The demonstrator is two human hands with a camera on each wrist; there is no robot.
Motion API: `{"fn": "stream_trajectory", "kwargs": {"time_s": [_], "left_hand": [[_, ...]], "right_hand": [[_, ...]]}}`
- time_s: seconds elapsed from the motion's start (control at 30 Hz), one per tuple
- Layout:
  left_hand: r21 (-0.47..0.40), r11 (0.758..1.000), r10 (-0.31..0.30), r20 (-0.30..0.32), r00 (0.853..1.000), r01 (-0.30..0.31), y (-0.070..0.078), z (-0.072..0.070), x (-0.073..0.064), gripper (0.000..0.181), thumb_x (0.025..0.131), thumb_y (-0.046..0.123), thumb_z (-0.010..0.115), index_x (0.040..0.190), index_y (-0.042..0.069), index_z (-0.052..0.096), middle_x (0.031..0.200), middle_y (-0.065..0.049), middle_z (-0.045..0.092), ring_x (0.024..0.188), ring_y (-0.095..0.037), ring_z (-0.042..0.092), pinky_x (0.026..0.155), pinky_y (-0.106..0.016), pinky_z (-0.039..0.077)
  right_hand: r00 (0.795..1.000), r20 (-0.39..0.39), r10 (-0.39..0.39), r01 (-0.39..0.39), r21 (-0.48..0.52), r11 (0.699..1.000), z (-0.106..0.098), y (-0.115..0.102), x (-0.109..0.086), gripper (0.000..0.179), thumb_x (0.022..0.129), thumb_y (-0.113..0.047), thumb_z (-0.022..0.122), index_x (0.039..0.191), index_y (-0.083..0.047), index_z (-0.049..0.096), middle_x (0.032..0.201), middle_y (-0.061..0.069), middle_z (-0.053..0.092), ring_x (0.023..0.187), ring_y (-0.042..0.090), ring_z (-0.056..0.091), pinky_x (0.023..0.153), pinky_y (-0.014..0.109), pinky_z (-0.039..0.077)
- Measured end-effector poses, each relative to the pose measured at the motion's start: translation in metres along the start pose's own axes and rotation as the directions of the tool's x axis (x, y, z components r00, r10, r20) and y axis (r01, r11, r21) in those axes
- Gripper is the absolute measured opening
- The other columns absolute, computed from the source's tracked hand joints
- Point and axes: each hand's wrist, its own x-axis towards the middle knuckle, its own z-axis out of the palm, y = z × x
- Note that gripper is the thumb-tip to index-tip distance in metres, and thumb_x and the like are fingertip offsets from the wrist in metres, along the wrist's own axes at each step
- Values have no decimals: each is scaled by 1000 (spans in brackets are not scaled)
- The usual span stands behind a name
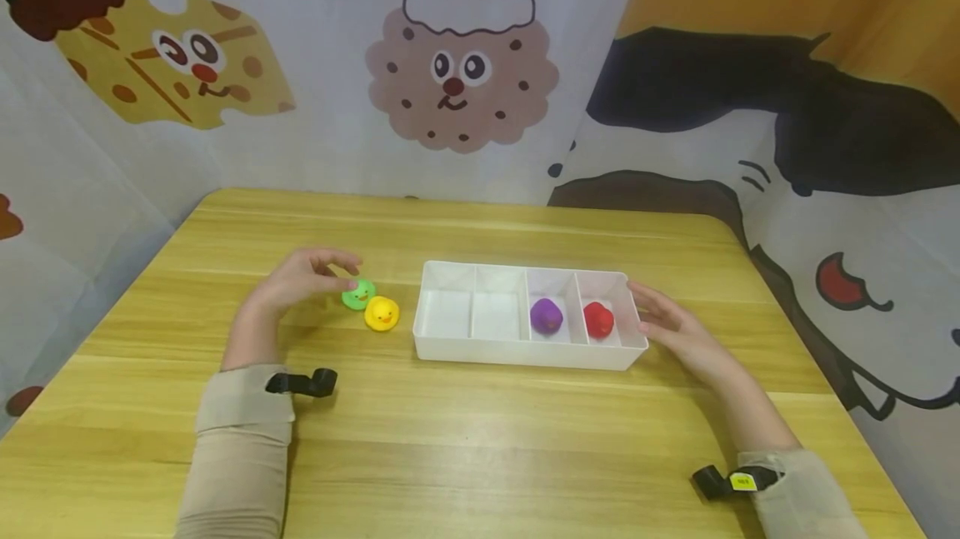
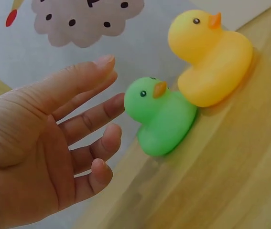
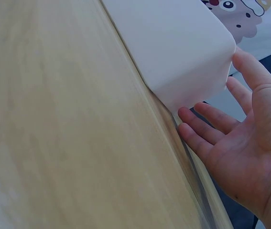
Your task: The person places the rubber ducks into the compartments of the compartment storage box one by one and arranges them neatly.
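A green rubber duck (image 1: pixel 358 295) and a yellow rubber duck (image 1: pixel 382 314) stand side by side on the table, left of a white divided box (image 1: pixel 517 351). My left hand (image 1: pixel 306 276) hovers at the green duck, thumb and fingers spread apart with nothing between them. In the left wrist view its fingertips come close to the green duck (image 2: pixel 166 119). My right hand (image 1: pixel 671 324) rests its fingertips against the right end of the box; the right wrist view shows relaxed fingers along the box's end wall (image 3: pixel 197 90). A purple duck (image 1: pixel 547 316) and a red duck (image 1: pixel 599 320) sit in the two right compartments.
The wooden table (image 1: pixel 465 439) reaches back to a printed cloth (image 1: pixel 300 156) with cartoon figures. The box's two left compartments hold nothing. A black wrist camera (image 1: pixel 303 382) is strapped on the left sleeve, another camera (image 1: pixel 720 482) on the right.
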Motion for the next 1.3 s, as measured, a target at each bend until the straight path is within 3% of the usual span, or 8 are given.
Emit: {"fn": "stream_trajectory", "kwargs": {"time_s": [0.3,0.63,0.93,1.3], "left_hand": [[-41,998,-41,47,998,43,-9,5,3,45,86,22,73,124,3,60,111,-16,62,92,-31,59,77,-41,48],[-40,998,-54,89,995,58,-11,8,4,45,85,21,74,124,2,60,103,-16,63,91,-29,58,78,-39,45],[-70,996,-57,87,995,63,-19,10,7,47,85,20,74,126,3,59,102,-14,62,89,-27,54,73,-36,45],[-54,998,-40,62,997,44,-16,9,6,43,84,20,75,122,3,62,101,-14,62,85,-26,53,69,-33,44]], "right_hand": [[1000,6,-8,8,4,1000,0,0,0,58,99,-8,51,151,-9,26,149,26,28,121,12,46,93,18,38],[1000,7,-13,13,15,1000,1,-2,0,58,99,-8,51,151,-7,27,149,28,28,117,5,47,92,18,38],[1000,8,-14,14,12,1000,1,0,-1,57,99,-7,51,151,-7,27,148,28,28,117,6,47,92,18,39],[1000,4,-6,6,-1,1000,0,0,-1,57,99,-9,51,151,-8,27,149,26,29,118,8,47,93,17,37]]}}
